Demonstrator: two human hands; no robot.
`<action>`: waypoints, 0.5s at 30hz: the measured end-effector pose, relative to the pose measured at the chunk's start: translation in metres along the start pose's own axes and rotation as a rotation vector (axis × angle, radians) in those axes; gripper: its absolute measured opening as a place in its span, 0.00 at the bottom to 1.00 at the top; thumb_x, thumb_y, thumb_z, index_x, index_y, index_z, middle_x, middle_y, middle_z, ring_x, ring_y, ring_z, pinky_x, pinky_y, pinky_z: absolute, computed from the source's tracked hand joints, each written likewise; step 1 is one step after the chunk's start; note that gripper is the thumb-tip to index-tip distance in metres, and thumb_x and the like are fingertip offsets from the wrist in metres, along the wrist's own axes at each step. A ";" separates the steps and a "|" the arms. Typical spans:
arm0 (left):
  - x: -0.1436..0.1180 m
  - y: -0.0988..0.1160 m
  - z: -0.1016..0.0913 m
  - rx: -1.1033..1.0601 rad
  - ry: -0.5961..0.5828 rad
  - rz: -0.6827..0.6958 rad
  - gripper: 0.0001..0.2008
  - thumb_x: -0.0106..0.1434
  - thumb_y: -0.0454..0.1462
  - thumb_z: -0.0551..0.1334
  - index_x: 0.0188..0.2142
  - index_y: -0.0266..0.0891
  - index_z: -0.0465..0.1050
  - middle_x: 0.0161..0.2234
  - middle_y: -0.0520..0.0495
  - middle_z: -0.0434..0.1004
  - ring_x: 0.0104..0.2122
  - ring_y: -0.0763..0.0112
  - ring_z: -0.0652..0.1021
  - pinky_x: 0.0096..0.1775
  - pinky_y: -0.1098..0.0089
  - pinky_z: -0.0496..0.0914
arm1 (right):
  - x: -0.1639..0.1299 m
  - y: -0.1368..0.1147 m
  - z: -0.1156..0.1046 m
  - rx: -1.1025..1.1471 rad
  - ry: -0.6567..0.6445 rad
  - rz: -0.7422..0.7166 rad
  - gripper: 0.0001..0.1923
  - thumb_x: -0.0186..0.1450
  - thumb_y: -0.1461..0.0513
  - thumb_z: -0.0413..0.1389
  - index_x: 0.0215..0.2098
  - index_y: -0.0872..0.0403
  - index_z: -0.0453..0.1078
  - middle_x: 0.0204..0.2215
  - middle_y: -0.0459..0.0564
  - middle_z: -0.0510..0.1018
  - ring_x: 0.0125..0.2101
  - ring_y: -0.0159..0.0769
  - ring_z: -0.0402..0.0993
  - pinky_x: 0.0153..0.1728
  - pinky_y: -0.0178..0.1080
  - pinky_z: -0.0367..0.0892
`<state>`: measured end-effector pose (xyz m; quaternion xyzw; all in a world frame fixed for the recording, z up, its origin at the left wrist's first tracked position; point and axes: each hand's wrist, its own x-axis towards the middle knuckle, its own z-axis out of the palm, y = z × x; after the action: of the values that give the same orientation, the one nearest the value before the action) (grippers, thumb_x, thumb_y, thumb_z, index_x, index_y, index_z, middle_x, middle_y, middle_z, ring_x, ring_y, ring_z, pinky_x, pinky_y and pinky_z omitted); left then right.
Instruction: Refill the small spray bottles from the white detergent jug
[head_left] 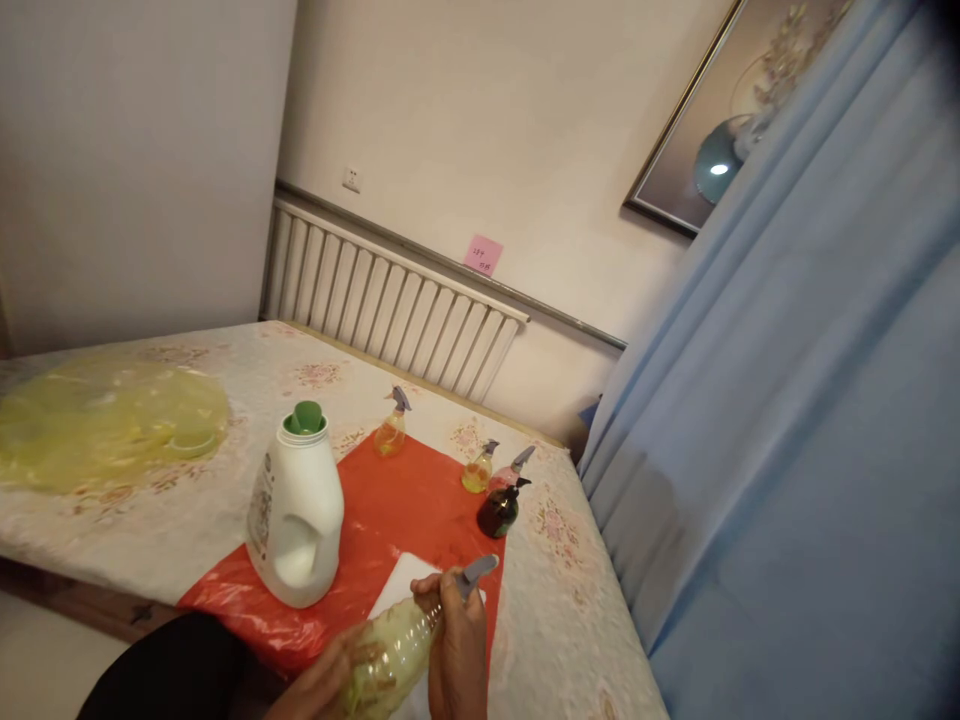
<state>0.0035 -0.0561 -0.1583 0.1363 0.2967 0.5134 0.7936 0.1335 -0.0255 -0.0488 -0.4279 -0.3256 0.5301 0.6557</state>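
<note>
Spray bottle (394,655) sits low in view, over the near edge of the bed (187,520), tilted with its grey trigger head toward the right. Our left hand (330,685) cups the clear body; fingers closed around it. Our right hand (457,640) grips the neck just under the trigger, fingers wrapped shut.

We judge it light, thin-walled plastic that gives under squeeze, smooth and possibly slippery if wet. Best hold: body in one palm, neck collar in the other.

Appearance: transparent, pale yellow-green liquid inside, glossy highlights. White jug (294,515) with green cap stands nearby on red sheet (405,510).
</note>
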 end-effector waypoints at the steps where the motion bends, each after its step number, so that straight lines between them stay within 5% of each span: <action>1: 0.001 -0.001 0.000 0.026 -0.016 0.046 0.40 0.43 0.50 0.72 0.56 0.51 0.63 0.46 0.44 0.77 0.45 0.43 0.76 0.35 0.59 0.70 | 0.000 -0.001 -0.001 -0.014 0.017 -0.012 0.10 0.60 0.56 0.58 0.27 0.54 0.70 0.26 0.48 0.78 0.32 0.40 0.75 0.35 0.38 0.66; 6: 0.000 0.000 0.002 0.088 -0.062 0.053 0.44 0.42 0.47 0.73 0.58 0.47 0.59 0.47 0.40 0.76 0.45 0.46 0.77 0.37 0.59 0.70 | -0.001 -0.005 -0.004 -0.020 0.016 -0.008 0.11 0.60 0.55 0.59 0.27 0.54 0.70 0.26 0.47 0.78 0.29 0.38 0.74 0.34 0.38 0.66; 12: -0.002 0.004 0.004 0.099 -0.077 -0.158 0.39 0.55 0.60 0.58 0.58 0.39 0.57 0.28 0.41 0.80 0.23 0.56 0.79 0.25 0.63 0.69 | -0.001 -0.004 -0.006 0.048 -0.043 0.009 0.12 0.60 0.53 0.59 0.27 0.54 0.70 0.27 0.49 0.78 0.30 0.39 0.73 0.34 0.39 0.66; 15: 0.002 0.000 0.003 0.033 -0.036 -0.180 0.40 0.53 0.63 0.58 0.56 0.40 0.60 0.32 0.40 0.80 0.29 0.52 0.80 0.30 0.60 0.71 | 0.000 -0.002 -0.007 0.031 -0.025 0.002 0.12 0.60 0.53 0.59 0.27 0.54 0.70 0.26 0.49 0.78 0.29 0.38 0.73 0.34 0.38 0.66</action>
<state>0.0057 -0.0542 -0.1560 0.1314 0.3019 0.4327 0.8393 0.1401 -0.0271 -0.0502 -0.4111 -0.3251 0.5411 0.6577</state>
